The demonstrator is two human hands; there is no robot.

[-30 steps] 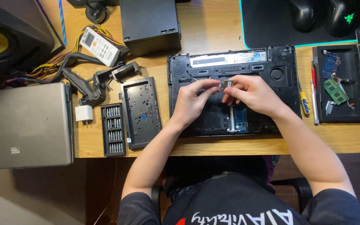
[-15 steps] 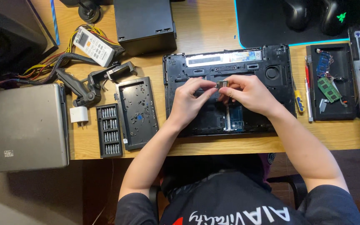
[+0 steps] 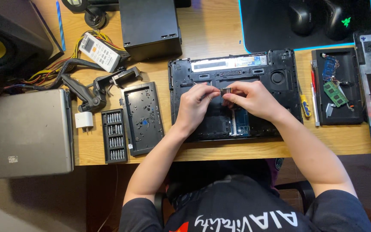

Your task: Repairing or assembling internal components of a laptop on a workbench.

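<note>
**Small part pinched above the opened laptop**

An upturned black laptop base with its bottom panel removed (image 3: 237, 77) lies on the light wooden bench (image 3: 207, 34), its inner bays exposed. The detached black plastic cover panel (image 3: 143, 117) rests to its left, beside an open black case of screwdriver bits (image 3: 114, 135), so the opening-up looks done. A black tray holding small green and blue circuit boards (image 3: 339, 88) sits to the right, which suggests some parts are already out (how many is hard to tell). The work inside the base seems to be mid-way.

Both hands meet over the middle of the base. The left hand (image 3: 194, 107) and the right hand (image 3: 254, 99) each close thumb and forefinger on a small dark square component with a pale edge (image 3: 225, 91), held between them just above the open bay. The fingers are nearly shut, pinching the piece from opposite sides; the other fingers curl loosely. Whether the piece touches the base below, I cannot tell.
</note>
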